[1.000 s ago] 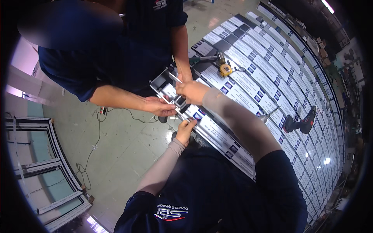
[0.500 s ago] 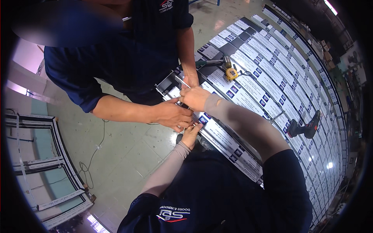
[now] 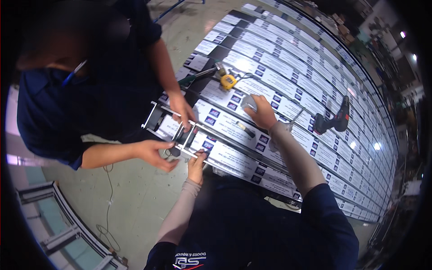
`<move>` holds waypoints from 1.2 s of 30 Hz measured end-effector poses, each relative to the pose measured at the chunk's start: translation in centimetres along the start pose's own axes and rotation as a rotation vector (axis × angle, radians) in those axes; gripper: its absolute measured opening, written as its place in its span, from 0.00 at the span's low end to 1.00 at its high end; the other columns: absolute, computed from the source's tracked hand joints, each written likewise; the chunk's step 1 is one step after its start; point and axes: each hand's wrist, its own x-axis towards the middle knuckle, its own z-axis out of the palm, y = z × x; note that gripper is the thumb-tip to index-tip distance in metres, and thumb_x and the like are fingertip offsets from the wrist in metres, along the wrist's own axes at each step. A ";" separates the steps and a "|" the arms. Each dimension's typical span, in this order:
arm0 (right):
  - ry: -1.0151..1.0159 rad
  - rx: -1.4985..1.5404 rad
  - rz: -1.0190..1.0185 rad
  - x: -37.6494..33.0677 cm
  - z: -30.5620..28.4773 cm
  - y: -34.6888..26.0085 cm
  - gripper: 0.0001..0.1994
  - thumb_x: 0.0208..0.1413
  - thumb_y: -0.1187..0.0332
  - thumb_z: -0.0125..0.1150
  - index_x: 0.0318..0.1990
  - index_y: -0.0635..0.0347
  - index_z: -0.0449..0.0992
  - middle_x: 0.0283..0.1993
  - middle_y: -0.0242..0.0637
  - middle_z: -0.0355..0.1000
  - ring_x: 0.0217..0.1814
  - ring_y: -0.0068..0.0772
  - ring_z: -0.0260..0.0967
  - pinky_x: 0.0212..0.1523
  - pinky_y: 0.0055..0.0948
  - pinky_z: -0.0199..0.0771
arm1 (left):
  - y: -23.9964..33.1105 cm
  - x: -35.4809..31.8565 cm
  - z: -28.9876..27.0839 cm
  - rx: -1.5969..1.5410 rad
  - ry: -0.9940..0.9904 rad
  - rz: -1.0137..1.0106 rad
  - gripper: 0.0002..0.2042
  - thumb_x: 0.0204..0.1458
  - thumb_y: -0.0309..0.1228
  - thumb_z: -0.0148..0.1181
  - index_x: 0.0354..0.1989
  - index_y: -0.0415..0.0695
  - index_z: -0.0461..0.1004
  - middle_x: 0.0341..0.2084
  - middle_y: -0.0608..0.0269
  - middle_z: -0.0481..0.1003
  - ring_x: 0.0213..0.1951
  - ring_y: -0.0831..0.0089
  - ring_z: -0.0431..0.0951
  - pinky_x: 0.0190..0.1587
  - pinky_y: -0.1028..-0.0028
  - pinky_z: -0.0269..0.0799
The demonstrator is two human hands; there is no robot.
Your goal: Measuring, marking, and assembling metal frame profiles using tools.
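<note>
My left hand (image 3: 196,167) is closed on the near edge of a long aluminium profile (image 3: 234,164), close to its left end. My right hand (image 3: 263,113) is over the table to the right, its fingers wrapped round a grey, block-like piece (image 3: 249,103) whose kind I cannot make out. Below that hand a small tool with a dark handle and pale end (image 3: 245,129) lies on the profiles. At the profile's end is a small white-edged frame piece (image 3: 182,137). A co-worker's one hand (image 3: 182,111) touches it; the other hand (image 3: 156,154) hovers beside it, fingers apart.
White-labelled profiles (image 3: 288,67) cover the large table. On them lie a yellow tape measure (image 3: 228,81), a hammer (image 3: 202,74), a thin pointed tool (image 3: 297,116) and a cordless drill (image 3: 333,119). Framed panels (image 3: 67,229) stand at lower left, near a floor cable (image 3: 109,193).
My right hand has left the profile's end, moved right and now holds the grey piece. The co-worker's nearer hand has come off the profile. The whole view has shifted.
</note>
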 end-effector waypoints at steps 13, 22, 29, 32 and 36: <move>0.176 -0.087 -0.033 -6.7 1.3 -0.9 0.29 0.50 0.60 0.66 0.57 0.64 0.67 0.55 0.52 0.67 0.57 0.52 0.65 0.56 0.43 0.68 | -2.8 0.5 -2.1 0.046 0.025 -0.097 0.07 0.58 0.36 0.59 0.33 0.46 0.74 0.30 0.67 0.77 0.33 0.80 0.74 0.33 0.79 0.64; -0.199 -0.084 0.301 -15.8 4.5 -5.4 0.19 0.55 0.55 0.60 0.49 0.55 0.75 0.45 0.45 0.75 0.45 0.51 0.74 0.44 0.44 0.74 | 0.5 3.2 -4.0 0.682 -0.023 0.079 0.18 0.58 0.40 0.59 0.43 0.34 0.74 0.32 0.60 0.78 0.33 0.75 0.74 0.36 0.74 0.70; -0.290 -0.090 0.415 -15.0 4.7 -5.0 0.13 0.55 0.58 0.57 0.43 0.51 0.79 0.37 0.44 0.77 0.42 0.50 0.75 0.43 0.44 0.74 | 1.0 3.8 -4.9 0.568 -0.178 -0.042 0.22 0.58 0.43 0.59 0.47 0.33 0.73 0.40 0.55 0.78 0.39 0.68 0.78 0.42 0.71 0.73; -0.267 -0.091 0.480 -15.2 5.1 -4.9 0.14 0.54 0.57 0.57 0.43 0.50 0.80 0.36 0.44 0.77 0.42 0.50 0.75 0.43 0.45 0.74 | 2.5 4.0 -4.7 0.407 -0.141 -0.222 0.22 0.59 0.43 0.58 0.51 0.37 0.69 0.38 0.61 0.76 0.36 0.75 0.78 0.35 0.75 0.75; -0.226 -0.217 0.472 -14.9 5.8 -6.1 0.19 0.51 0.48 0.61 0.43 0.49 0.80 0.37 0.45 0.77 0.41 0.49 0.75 0.42 0.45 0.74 | 4.9 4.1 -5.1 0.432 -0.229 -0.424 0.18 0.61 0.43 0.55 0.53 0.43 0.69 0.42 0.63 0.75 0.37 0.74 0.78 0.36 0.74 0.77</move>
